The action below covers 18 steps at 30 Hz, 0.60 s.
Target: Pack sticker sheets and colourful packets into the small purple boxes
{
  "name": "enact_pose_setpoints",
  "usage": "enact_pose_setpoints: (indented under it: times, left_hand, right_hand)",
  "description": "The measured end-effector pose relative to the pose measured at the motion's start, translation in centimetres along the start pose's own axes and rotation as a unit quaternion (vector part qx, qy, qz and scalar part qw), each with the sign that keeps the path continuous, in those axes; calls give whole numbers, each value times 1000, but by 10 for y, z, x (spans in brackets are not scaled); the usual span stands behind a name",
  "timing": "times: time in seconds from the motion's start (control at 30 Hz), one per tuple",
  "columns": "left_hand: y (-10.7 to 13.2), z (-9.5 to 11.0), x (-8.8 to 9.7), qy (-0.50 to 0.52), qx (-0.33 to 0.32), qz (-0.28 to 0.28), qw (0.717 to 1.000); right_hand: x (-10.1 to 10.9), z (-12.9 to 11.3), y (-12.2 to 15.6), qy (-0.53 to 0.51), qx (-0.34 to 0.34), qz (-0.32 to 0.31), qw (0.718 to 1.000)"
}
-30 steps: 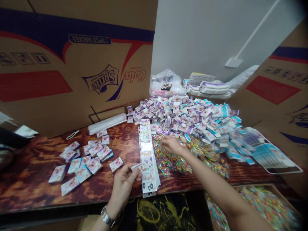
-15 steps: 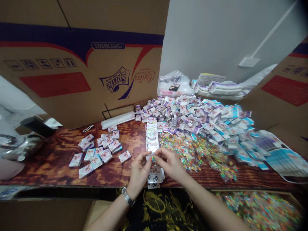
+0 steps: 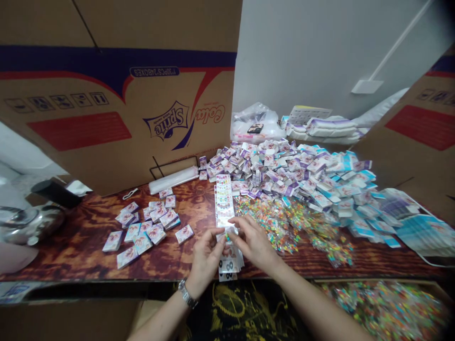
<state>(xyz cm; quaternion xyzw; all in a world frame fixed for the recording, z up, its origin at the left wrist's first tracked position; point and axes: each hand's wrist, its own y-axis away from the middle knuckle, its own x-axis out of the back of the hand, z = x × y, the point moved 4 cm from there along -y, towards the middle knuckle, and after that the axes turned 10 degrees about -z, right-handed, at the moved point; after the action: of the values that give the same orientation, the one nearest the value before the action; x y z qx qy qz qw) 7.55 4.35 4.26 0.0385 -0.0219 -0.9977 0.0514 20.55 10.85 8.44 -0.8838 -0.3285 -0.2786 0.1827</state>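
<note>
From where I'm watching, this reads as a makeshift packing room, not a home or a shop. Big soft-drink cartons printed with Sprite and Cola stand on edge as screens around a wood-grain table, beside a plain white wall. Goods in bulk fill the space: a heap of small printed boxes, long printed strips, wrapped bundles, and a cardboard tray of colourful packets below the table edge.

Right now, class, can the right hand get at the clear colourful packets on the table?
Probably yes: the right hand sits beside the clear colourful packets, with nothing between them.
</note>
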Motion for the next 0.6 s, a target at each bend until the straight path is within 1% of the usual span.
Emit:
enact_pose_setpoints:
  times: [0.07,0.17,0.2,0.27,0.33,0.4,0.43,0.47,0.5,0.53,0.57,0.6]
  left_hand:
    - [-6,0,-2,-3,2,-4,1000]
    - [-18,2,-11,-29,-9,-38,999]
    - [-22,4,-15,-46,-15,-58,997]
    - [-32,11,-24,-92,-32,-101,990]
    - [-44,22,-33,-160,-57,-160,972]
    - [-63,37,-41,-247,-95,-234,935]
    - [-76,44,-44,-297,-117,-267,909]
    - [-92,50,-46,-352,-143,-282,881]
    - [-111,55,-47,-412,-164,-282,851]
    - [-132,57,-47,-488,-178,-267,812]
    - [-154,55,-48,-575,-180,-251,757]
    - [-176,51,-50,-606,-176,-242,737]
  right_hand:
    - [-1,12,2,-63,-24,-9,998]
    - [-2,30,5,-196,-68,-32,978]
    - [0,35,5,-217,-77,-33,973]
    - [9,42,7,-226,-81,-28,970]
    - [20,50,10,-229,-84,-24,969]
    - [32,59,14,-244,-93,-13,965]
    - [38,65,17,-252,-100,-1,963]
    - [44,71,20,-259,-109,15,960]
    - [48,77,22,-264,-119,31,957]
    - [51,83,25,-268,-130,47,953]
    - [52,88,27,-270,-140,59,951]
    - [52,92,29,-269,-148,67,949]
